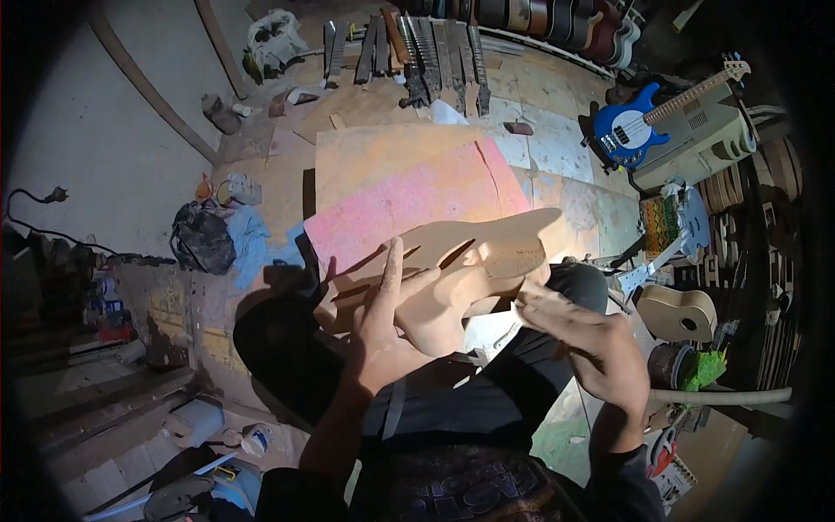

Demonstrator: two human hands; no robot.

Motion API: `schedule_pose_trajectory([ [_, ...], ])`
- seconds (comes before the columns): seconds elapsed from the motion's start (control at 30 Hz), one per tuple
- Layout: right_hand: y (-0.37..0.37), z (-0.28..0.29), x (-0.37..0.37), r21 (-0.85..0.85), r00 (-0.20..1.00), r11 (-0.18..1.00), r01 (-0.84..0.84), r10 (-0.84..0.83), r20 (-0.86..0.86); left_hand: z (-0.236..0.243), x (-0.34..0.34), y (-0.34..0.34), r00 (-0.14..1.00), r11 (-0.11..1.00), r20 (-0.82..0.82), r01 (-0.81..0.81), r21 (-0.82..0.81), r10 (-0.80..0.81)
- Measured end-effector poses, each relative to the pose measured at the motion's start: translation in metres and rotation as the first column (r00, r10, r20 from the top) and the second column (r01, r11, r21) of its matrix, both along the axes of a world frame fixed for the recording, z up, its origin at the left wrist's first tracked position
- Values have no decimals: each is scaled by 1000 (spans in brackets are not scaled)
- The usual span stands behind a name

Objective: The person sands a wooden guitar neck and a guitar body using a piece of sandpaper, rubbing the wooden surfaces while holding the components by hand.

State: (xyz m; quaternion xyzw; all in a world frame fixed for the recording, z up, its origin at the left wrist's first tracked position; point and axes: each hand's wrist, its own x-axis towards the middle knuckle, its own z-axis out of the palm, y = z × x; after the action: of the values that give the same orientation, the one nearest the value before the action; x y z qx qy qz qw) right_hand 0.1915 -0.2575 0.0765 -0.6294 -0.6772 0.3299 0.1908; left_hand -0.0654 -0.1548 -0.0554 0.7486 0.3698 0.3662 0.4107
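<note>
An unfinished bare-wood electric guitar body (444, 304) rests tilted across my lap, with its cutouts and carved neck end showing. My left hand (383, 326) grips it from the left, index finger stretched along the wood and the palm against its near side. At the body's right edge, my right hand (591, 339) presses with its fingers held together. Something small and pale seems to be under those fingertips, too hidden to name. Below the wood, between my legs, a white flat surface (489, 335) shows in part.
Ahead lies a pink-and-tan board (391, 204) on the tiled floor. Several guitar necks (444, 61) lie beyond it. A blue bass guitar (633, 130) leans at the far right, above an acoustic guitar body (678, 313). A black bag (202, 237) sits at left.
</note>
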Motion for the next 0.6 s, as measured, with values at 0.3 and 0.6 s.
schedule_pose_trajectory([
  [0.3, 17, -112, -79, 157, 859, 944, 290, -185, -477, 12, 18, 12, 999, 981, -38, 19, 195, -11],
  [0.6, 42, -133, -69, 419, 867, 880, 225, 15, -498, -3, 5, 27, 966, 997, -249, 76, -3, -75],
])
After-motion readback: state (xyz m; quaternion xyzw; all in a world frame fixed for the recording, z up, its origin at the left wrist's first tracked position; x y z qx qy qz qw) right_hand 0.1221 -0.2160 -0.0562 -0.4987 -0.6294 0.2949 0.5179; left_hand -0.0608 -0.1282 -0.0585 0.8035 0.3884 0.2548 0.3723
